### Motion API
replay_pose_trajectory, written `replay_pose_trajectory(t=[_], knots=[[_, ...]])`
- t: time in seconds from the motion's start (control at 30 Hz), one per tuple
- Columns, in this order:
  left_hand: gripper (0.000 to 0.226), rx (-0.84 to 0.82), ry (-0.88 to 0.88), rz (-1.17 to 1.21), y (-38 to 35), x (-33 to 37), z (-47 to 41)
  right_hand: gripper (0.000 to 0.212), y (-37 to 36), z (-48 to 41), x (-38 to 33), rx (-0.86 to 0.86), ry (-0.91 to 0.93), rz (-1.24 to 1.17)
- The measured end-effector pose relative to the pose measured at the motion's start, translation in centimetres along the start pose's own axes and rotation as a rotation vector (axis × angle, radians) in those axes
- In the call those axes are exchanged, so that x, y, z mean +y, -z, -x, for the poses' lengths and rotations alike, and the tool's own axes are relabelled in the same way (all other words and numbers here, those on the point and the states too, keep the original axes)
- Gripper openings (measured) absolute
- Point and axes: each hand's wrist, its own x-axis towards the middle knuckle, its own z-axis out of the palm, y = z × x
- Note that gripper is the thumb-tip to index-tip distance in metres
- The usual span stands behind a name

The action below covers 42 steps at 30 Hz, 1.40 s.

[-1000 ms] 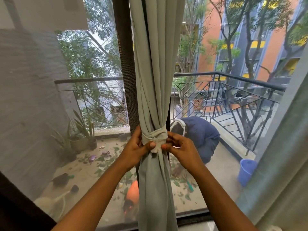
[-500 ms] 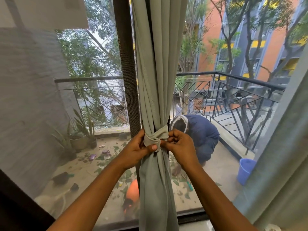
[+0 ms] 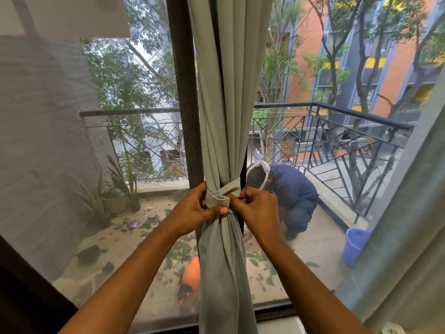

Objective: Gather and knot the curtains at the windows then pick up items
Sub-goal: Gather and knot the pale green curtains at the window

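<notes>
At the middle of the window, the grey-green curtain (image 3: 228, 116) hangs gathered against the dark window post (image 3: 183, 116), cinched by a knot (image 3: 220, 199) made from a wrap of its own cloth. From nine o'clock the left hand (image 3: 195, 213) grips the knot, thumb pressed under it. The right hand (image 3: 255, 210) pinches its three o'clock edge with curled fingers. If either lets go before the end is tucked tight, I'd expect the wrap to slacken and the folds to spill. A hard tug might strain the cloth above.
</notes>
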Motion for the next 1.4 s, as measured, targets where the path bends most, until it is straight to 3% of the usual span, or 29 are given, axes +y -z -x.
replay_pose_trajectory(t=[0.13, 0.33, 0.43, 0.67, 0.77, 0.93, 1.1, 1.2, 1.27, 1.4], knots=[[0.058, 0.060, -0.011, 0.014, -0.1, -0.5, 0.3, 0.048, 0.2, 0.4, 0.0, -0.060, 0.010, -0.065], [0.055, 0.222, -0.074, 0.017, -1.7, -1.3, -0.1, 0.023, 1.5, 0.0, 0.4, -0.199, 0.006, -0.073], [0.053, 0.246, -0.086, 0.051, -2.1, -1.9, -0.6, 0.025, 1.8, -0.5, 0.6, -0.194, -0.009, -0.066], [0.063, -0.063, -0.042, 0.149, -1.3, -1.9, 0.3, 0.013, 1.6, -0.7, 1.2, -0.225, 0.011, 0.021], [0.078, -0.122, -0.008, 0.093, -0.2, -1.7, 0.4, 0.023, 1.8, -0.8, 1.3, -0.315, 0.018, 0.100], [0.048, 0.028, -0.068, -0.098, 0.2, -1.1, -0.3, 0.036, 2.0, -0.8, 1.0, -0.347, 0.048, 0.201], [0.023, 0.250, -0.086, -0.033, -1.1, -1.6, -0.4, 0.024, 1.3, -0.7, 1.3, -0.284, 0.108, 0.285], [0.018, 0.361, -0.141, -0.010, -2.0, -2.0, -0.9, 0.041, 0.3, -0.4, 1.9, -0.170, 0.085, 0.241], [0.016, 0.381, -0.150, 0.035, -2.1, -2.3, -1.3, 0.049, -0.1, -0.4, 2.4, -0.106, 0.039, 0.198], [0.019, 0.314, -0.089, 0.205, -2.1, -3.5, -1.0, 0.030, -0.3, 0.0, 1.7, -0.201, -0.057, 0.111]])
